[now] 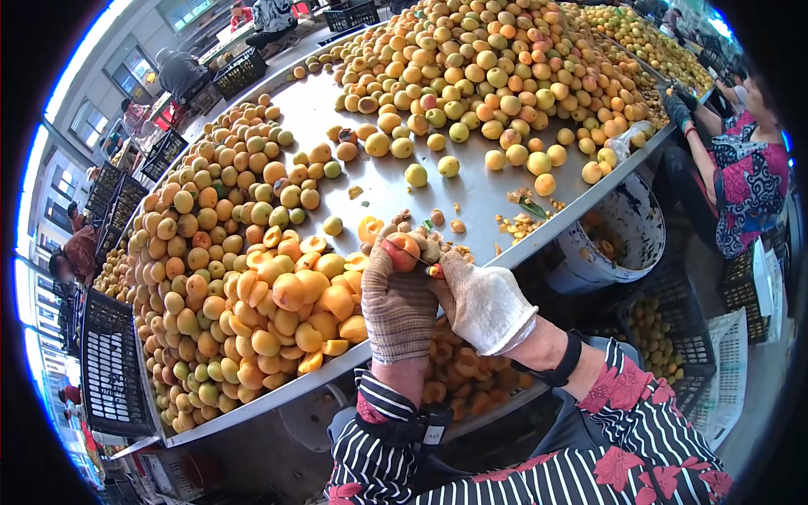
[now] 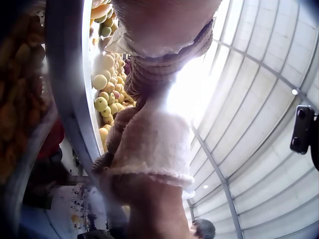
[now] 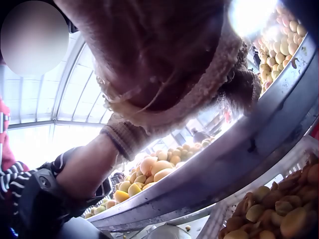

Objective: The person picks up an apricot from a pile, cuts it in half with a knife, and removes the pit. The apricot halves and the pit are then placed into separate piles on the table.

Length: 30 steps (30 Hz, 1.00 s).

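In the head view, the gloved left hand point(image 1: 397, 311) grips a red-orange apricot point(image 1: 401, 252) above the metal table's near edge. Close against it, the gloved right hand point(image 1: 486, 307) pinches a small tool with a red and yellow end point(image 1: 435, 271); a thin dark line crosses the fruit. Halved apricots point(image 1: 299, 295) are heaped left of the hands. The left wrist view has the left hand point(image 2: 167, 30) at the top and the right glove point(image 2: 152, 139) below. In the right wrist view, the right hand point(image 3: 169, 59) hides its own fingertips and the fruit.
Whole apricots point(image 1: 505, 59) are piled on the metal table point(image 1: 396, 189). Pits and scraps point(image 1: 520, 225) lie near its edge. Beyond that edge stands a white bucket point(image 1: 619, 231); more halves point(image 1: 471, 374) sit below. Black crates point(image 1: 109, 362) and other people surround the table.
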Each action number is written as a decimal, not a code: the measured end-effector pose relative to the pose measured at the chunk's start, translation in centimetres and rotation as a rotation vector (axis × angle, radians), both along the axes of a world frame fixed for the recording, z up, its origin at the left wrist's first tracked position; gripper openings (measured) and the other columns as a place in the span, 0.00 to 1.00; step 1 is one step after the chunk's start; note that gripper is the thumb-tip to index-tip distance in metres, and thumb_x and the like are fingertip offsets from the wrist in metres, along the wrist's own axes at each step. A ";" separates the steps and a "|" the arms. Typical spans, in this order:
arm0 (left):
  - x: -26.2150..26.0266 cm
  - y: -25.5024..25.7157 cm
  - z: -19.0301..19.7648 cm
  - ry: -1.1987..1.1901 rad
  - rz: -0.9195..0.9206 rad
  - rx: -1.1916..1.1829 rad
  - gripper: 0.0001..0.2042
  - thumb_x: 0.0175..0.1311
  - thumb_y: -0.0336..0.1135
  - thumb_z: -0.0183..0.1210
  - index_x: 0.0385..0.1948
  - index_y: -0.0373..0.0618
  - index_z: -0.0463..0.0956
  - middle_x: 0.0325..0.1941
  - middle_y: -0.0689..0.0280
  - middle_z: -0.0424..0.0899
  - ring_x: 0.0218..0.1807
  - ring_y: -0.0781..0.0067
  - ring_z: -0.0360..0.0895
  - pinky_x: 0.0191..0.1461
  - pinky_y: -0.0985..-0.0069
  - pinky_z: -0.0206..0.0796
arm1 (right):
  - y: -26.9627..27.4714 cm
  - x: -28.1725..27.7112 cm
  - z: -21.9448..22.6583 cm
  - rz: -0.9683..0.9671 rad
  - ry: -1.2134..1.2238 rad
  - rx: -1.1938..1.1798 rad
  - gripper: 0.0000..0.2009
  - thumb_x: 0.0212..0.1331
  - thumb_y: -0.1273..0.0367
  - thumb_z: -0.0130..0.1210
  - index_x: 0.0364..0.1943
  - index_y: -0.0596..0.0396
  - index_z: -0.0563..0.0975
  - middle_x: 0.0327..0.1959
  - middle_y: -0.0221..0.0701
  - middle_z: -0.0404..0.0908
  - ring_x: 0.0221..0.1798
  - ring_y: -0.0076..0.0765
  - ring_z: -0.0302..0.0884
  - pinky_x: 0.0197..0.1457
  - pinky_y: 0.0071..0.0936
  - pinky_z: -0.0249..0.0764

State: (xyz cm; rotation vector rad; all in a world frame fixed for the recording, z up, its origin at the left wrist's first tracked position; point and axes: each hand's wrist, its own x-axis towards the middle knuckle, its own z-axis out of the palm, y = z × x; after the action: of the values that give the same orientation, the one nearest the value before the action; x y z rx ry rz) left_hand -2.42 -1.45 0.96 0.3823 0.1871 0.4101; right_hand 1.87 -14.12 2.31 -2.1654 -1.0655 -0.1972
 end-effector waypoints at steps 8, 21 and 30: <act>-0.4 0.8 0.9 0.014 0.091 0.307 0.26 0.65 0.35 0.57 0.64 0.39 0.62 0.53 0.55 0.76 0.55 0.61 0.76 0.63 0.62 0.71 | -0.7 0.5 1.2 0.081 0.142 -0.017 0.15 0.69 0.63 0.54 0.48 0.62 0.76 0.27 0.47 0.82 0.30 0.57 0.84 0.31 0.46 0.79; -0.1 -0.8 0.9 -0.113 0.012 0.300 0.33 0.70 0.44 0.61 0.71 0.40 0.59 0.62 0.55 0.77 0.60 0.59 0.77 0.70 0.58 0.66 | -1.1 0.3 0.5 0.100 0.282 0.159 0.09 0.69 0.66 0.55 0.44 0.57 0.74 0.28 0.48 0.82 0.33 0.61 0.82 0.32 0.49 0.78; -0.7 0.1 2.9 0.058 0.126 0.620 0.39 0.61 0.30 0.54 0.75 0.43 0.46 0.59 0.53 0.74 0.54 0.65 0.79 0.62 0.68 0.73 | -1.5 0.3 1.2 0.119 0.186 0.060 0.09 0.68 0.66 0.55 0.42 0.59 0.75 0.27 0.48 0.81 0.32 0.59 0.83 0.31 0.48 0.78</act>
State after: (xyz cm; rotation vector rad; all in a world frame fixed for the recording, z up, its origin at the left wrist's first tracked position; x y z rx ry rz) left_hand -3.09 -1.37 3.86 0.9965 0.1376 0.5799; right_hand 2.20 -15.64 3.48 -2.0164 -1.0636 0.0261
